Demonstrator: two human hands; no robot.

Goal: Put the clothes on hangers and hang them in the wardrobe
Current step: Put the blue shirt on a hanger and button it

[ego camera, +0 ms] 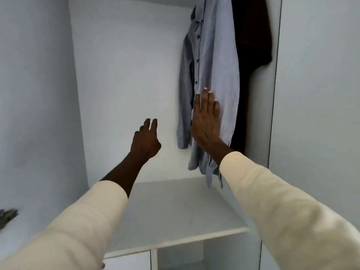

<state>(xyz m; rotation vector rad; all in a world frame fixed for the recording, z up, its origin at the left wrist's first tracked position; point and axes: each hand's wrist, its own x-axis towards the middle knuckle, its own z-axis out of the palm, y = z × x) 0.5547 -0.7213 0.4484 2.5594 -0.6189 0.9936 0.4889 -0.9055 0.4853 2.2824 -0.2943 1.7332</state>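
Nearest is the white shelf (175,215) at the bottom of the wardrobe (120,75). Above it, the left hand (146,139) reaches in with loose fingers and holds nothing. The right hand (206,119) lies flat, fingers straight and together, on the blue shirt (214,55), likely to smooth it. The shirt hangs at the far right, beside a dark garment (251,36).

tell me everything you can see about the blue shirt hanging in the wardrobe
The pale blue-grey button-up shirt looks like a soft woven fabric, with a row of small dark buttons down its front and a collar near the top. It hangs upright at the right of the white wardrobe, its long sleeve drooping on the left; its hanger is out of view. A dark garment hangs beside it. The right hand presses flat on its lower front.
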